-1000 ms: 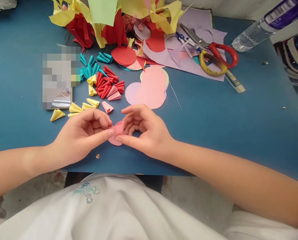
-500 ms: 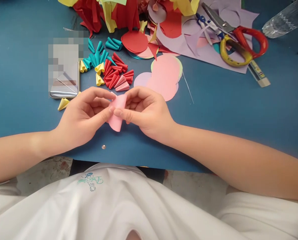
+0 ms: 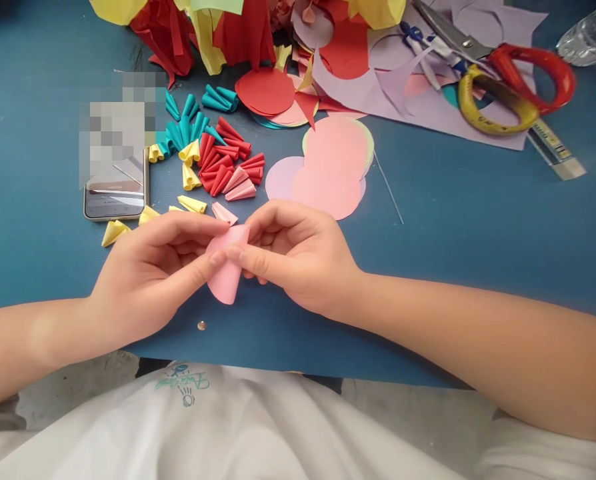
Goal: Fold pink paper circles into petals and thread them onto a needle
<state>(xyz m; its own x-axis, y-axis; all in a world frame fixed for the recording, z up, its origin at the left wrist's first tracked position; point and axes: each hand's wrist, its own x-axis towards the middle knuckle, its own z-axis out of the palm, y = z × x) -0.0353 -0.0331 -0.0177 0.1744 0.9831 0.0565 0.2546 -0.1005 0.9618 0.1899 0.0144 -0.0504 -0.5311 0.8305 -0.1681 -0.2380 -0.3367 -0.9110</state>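
Observation:
A piece of pink paper point(image 3: 227, 280), curved into a cone-like shape, is pinched between my two hands above the near part of the blue table. My left hand point(image 3: 151, 273) grips its left side with thumb and fingertips. On the right side, my right hand point(image 3: 293, 257) presses it between thumb and index finger. Just beyond my fingers lie a pink paper cone point(image 3: 225, 213) and a yellow paper cone point(image 3: 193, 204). Farther back are clusters of red cones point(image 3: 223, 157), teal cones point(image 3: 185, 123) and pink cones point(image 3: 241, 185). Flat pink paper circles point(image 3: 333, 167) lie beyond my right hand.
A phone point(image 3: 115, 180) lies on the left. Scissors point(image 3: 508, 87) rest on purple paper scraps point(image 3: 503, 123) at the back right, near a utility knife point(image 3: 555, 150) and a clear bottle point(image 3: 591, 37). A thin stick point(image 3: 388, 187) and a small round stud point(image 3: 201, 325) lie on the table point(image 3: 453, 267).
The view has shifted, so the table and hands appear lower. The pink paper has turned from a tube-like curl to a more flared, cone-like fold, still held by both hands.

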